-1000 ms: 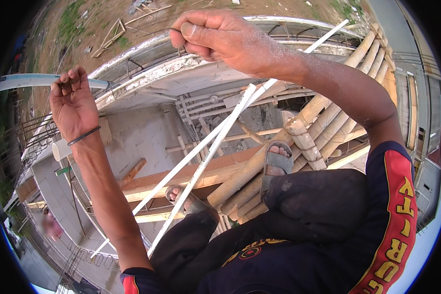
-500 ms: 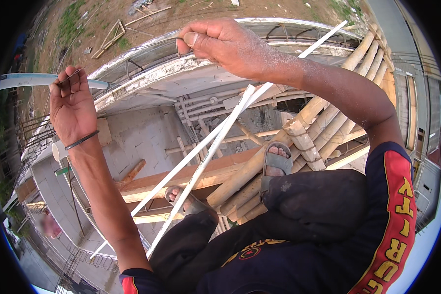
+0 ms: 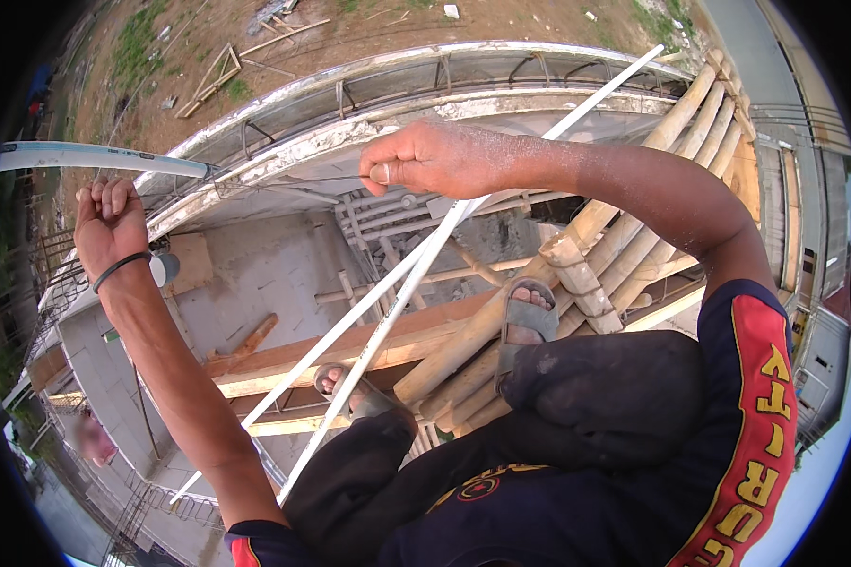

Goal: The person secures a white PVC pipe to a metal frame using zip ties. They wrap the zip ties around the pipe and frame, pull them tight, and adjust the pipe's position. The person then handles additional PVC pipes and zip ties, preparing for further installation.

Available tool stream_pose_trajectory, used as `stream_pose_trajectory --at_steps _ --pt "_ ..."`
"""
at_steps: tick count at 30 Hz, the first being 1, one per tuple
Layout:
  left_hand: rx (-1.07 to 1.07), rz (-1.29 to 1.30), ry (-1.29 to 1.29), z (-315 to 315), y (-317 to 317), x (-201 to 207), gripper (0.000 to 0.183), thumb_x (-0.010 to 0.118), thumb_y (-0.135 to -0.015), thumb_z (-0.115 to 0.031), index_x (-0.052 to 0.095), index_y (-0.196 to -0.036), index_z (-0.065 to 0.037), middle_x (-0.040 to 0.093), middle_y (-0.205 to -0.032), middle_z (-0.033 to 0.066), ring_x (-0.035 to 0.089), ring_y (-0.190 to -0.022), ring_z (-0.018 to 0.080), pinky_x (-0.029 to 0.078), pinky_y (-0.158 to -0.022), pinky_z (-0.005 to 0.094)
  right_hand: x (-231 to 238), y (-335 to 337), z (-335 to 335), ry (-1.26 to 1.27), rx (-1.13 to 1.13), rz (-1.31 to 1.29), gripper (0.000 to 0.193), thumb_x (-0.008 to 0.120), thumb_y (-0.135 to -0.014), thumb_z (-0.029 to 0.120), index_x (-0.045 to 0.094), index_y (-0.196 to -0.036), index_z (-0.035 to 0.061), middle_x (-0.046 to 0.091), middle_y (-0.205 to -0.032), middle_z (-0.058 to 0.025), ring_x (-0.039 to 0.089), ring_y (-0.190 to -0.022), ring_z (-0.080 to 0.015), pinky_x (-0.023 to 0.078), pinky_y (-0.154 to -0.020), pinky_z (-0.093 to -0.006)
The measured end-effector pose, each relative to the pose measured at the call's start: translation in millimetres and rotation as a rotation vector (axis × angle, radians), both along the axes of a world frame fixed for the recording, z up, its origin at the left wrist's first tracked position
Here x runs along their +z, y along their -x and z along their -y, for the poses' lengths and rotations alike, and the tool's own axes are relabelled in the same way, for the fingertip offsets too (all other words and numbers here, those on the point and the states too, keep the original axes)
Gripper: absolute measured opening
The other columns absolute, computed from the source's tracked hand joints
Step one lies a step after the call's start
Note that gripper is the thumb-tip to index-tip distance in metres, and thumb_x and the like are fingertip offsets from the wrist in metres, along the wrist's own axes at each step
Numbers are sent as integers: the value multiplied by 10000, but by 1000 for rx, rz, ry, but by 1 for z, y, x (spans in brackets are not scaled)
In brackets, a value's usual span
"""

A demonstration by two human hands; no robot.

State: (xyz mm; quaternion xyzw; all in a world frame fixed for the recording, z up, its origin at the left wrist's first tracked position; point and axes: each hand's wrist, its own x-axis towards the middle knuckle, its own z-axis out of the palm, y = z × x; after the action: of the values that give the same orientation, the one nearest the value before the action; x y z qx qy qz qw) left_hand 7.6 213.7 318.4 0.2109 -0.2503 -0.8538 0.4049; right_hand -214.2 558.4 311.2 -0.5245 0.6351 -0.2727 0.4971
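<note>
A thin dark wire (image 3: 326,179) runs leftward from the pinched fingertips of my right hand (image 3: 435,161). Its far end reaches the tip of a bluish-white plastic pipe (image 3: 104,159) at the upper left, next to the wall's top edge. Just below that pipe is my left hand (image 3: 115,231), palm turned up and fingers curled in; what they hold, if anything, is too small to make out. A dark band circles the left wrist. Two long white pipes (image 3: 397,307) cross in front of me, passing beneath my right forearm.
I squat with sandalled feet on thick bamboo poles (image 3: 482,345) and a wooden beam (image 3: 369,350). Past them the drop opens to a grey floor (image 3: 265,274) far below. Rebar sticks up along the concrete wall top (image 3: 303,142). A person in pink (image 3: 95,439) is below at left.
Both hands have come down, the left also moving left, away from the plastic pipe. The wire now shows as a line between my right hand and the pipe's tip.
</note>
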Motion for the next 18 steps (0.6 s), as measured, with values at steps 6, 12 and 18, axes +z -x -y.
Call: stream_pose_trajectory --at_steps 6,12,18 --pt "246 25 44 66 -36 -11 194 400 -991 -97 399 -805 -41 387 -704 61 305 -510 150 317 -501 303 -30 11 -17 110 72 -275 240 412 -1003 228 571 -997 47 575 -715 -113 592 -696 -263 458 -671 -423" --pt "206 145 106 37 -34 -42 341 406 -1010 -291 498 -938 30 538 -903 152 505 -783 268 467 -841 446 -47 11 -33 187 24 -341 195 460 -984 193 577 -982 36 616 -751 -131 622 -700 -289 476 -667 -429" --pt "-108 156 318 -76 21 -15 453 466 -989 -382 485 -1169 33 586 -1196 206 557 -1140 313 420 -1030 483 -32 6 -19 183 -37 -222 214 449 -993 208 573 -974 35 607 -755 -127 611 -701 -276 470 -667 -414"
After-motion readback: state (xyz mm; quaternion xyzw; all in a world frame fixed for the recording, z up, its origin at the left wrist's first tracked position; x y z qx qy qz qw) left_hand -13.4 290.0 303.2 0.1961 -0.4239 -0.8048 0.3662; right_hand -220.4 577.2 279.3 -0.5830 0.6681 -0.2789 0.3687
